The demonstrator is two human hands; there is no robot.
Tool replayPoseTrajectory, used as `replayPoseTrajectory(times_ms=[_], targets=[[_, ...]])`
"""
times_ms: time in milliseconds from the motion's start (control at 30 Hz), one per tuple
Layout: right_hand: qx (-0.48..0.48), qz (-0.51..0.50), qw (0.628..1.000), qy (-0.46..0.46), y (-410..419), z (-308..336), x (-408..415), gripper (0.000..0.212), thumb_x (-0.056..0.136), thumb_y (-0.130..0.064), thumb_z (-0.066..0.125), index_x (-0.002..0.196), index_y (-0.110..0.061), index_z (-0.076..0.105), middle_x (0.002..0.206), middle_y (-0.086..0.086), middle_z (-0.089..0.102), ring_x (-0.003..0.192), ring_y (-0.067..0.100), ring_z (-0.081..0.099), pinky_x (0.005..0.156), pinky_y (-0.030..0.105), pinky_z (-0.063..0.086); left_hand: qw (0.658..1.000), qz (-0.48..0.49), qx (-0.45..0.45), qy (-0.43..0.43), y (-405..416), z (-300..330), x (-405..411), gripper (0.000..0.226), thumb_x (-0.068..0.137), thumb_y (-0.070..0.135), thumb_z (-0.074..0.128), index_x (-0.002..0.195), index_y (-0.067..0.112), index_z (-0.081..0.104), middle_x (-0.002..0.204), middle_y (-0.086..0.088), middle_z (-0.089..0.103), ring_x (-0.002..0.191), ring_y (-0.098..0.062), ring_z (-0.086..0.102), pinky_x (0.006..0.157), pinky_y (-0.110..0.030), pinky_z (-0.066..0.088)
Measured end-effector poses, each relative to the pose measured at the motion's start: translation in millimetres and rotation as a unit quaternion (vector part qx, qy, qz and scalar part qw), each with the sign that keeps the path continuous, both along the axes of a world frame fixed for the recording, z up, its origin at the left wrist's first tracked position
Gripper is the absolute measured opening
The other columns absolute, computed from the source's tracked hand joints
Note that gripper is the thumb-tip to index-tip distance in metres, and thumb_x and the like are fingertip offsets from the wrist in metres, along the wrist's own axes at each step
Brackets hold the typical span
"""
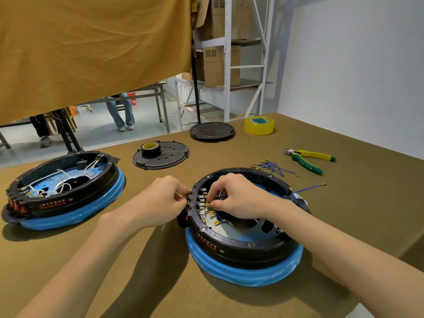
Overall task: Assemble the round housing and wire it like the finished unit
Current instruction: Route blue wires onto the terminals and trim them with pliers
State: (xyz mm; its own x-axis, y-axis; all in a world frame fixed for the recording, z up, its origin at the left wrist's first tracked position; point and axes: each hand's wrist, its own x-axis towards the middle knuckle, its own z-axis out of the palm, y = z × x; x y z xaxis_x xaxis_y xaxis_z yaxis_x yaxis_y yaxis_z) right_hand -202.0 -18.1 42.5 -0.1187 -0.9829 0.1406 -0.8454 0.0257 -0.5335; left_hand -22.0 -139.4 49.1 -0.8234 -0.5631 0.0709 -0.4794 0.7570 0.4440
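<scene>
Wiring the housing [243, 237] terminals
Left hand [165, 200] pinches the rim; right hand [236, 198] pinches a connector [207, 204]; push it squarely on.

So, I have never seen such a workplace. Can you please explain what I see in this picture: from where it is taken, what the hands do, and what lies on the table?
The single picture comes from a camera worn on the person's head, looking down at two bare hands; there is no robot. On the brown table stands a round black housing on a blue base. The left hand grips its rim from outside at the row of terminals. The right hand reaches inside and pinches a small brass connector on a blue wire at that row. On the left stands a similar unit with white wires, probably the finished model. Behind lie a flat black cover carrying a small tape roll, a second black disc, a yellow roll of tape, spare blue wires and green and yellow pliers.
</scene>
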Motion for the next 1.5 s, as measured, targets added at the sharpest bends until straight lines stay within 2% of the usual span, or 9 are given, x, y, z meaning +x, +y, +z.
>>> replayPoseTrajectory(times_ms=[200,367,567,800,1000,1200,1300,1400,1500], targets=[[-0.001,-0.006,1.0,0.001,-0.5,-0.5,0.2,0.01,0.093,-0.021,0.072,0.098,-0.023,0.08,0.085,-0.023,0.06,0.081,-0.007,0.057,0.066,0.006,0.037,0.999,-0.008,-0.014,-0.03,7.9,3.2,0.0,0.03,0.104,0.019,0.05,0.113,0.031,0.076,0.096,0.018,0.067,0.088,0.001,0.063,0.072,-0.016,0.051],[0.002,-0.006,1.0,-0.005,-1.5,0.9,0.6,0.01,0.094,-0.02,0.072,0.099,-0.019,0.08,0.087,-0.016,0.065,0.084,-0.005,0.059,0.073,0.009,0.042,0.997,-0.014,-0.024,-0.075,17.2,8.7,0.0,0.036,0.106,0.015,0.042,0.121,0.028,0.072,0.106,0.009,0.073,0.095,-0.009,0.066,0.088,-0.032,0.058],[0.004,-0.008,1.0,0.0,0.0,0.9,5.2,0.012,0.096,-0.02,0.068,0.103,-0.018,0.078,0.087,-0.019,0.058,0.083,-0.004,0.055,0.072,0.008,0.04,0.995,-0.014,-0.013,-0.093,22.0,12.4,1.0,0.035,0.106,0.016,0.041,0.119,0.028,0.071,0.103,0.007,0.074,0.093,-0.011,0.068,0.088,-0.036,0.058],[0.004,-0.017,1.0,0.014,1.4,1.6,11.5,0.015,0.097,-0.02,0.065,0.106,-0.015,0.077,0.095,-0.011,0.059,0.081,-0.001,0.053,0.076,0.016,0.044,0.988,0.024,-0.011,-0.155,26.5,12.2,2.2,0.027,0.102,0.011,0.041,0.1,0.012,0.068,0.092,-0.008,0.072,0.088,-0.03,0.07,0.081,-0.05,0.059],[0.003,-0.036,0.998,0.043,2.2,0.3,18.5,0.016,0.095,-0.018,0.063,0.097,-0.011,0.077,0.101,0.003,0.065,0.094,0.019,0.062,0.084,0.043,0.058,0.985,0.016,-0.009,-0.173,31.5,14.9,2.0,0.023,0.1,0.012,0.045,0.105,0.016,0.067,0.096,-0.003,0.072,0.091,-0.024,0.069,0.085,-0.045,0.059],[0.006,-0.068,0.996,0.056,-2.2,-4.1,23.2,0.019,0.091,-0.015,0.063,0.089,-0.002,0.077,0.098,0.02,0.069,0.081,0.027,0.065,0.073,0.044,0.06,0.985,0.017,-0.026,-0.169,34.9,13.4,2.7,0.02,0.095,0.011,0.045,0.1,0.017,0.064,0.091,-0.002,0.071,0.085,-0.025,0.068,0.078,-0.046,0.059],[0.02,-0.068,0.997,0.023,-1.5,-3.2,22.4,0.019,0.091,-0.017,0.065,0.087,-0.004,0.077,0.088,0.017,0.073,0.062,0.018,0.063,0.054,0.03,0.053,0.993,0.02,0.005,-0.114,32.8,2.6,7.2,0.028,0.099,0.013,0.043,0.108,0.027,0.065,0.103,0.006,0.071,0.096,-0.018,0.067,0.087,-0.041,0.058],[0.008,-0.062,0.998,0.014,1.2,-0.9,23.3,0.018,0.093,-0.019,0.066,0.087,-0.008,0.08,0.096,0.009,0.073,0.087,0.02,0.068,0.078,0.036,0.06,0.999,0.021,0.03,0.016,38.8,-18.0,13.8,0.043,0.104,0.015,0.046,0.135,0.044,0.057,0.133,0.03,0.054,0.121,0.005,0.051,0.107,-0.022,0.042],[-0.004,-0.062,0.998,0.027,4.0,0.3,24.4,0.019,0.095,-0.021,0.066,0.088,-0.01,0.08,0.096,0.005,0.071,0.09,0.019,0.066,0.083,0.041,0.059,0.989,0.079,0.026,0.122,43.0,-41.3,16.4,0.053,0.104,0.01,0.049,0.152,0.031,0.043,0.152,0.022,0.042,0.14,0.004,0.035,0.12,-0.024,0.029]])
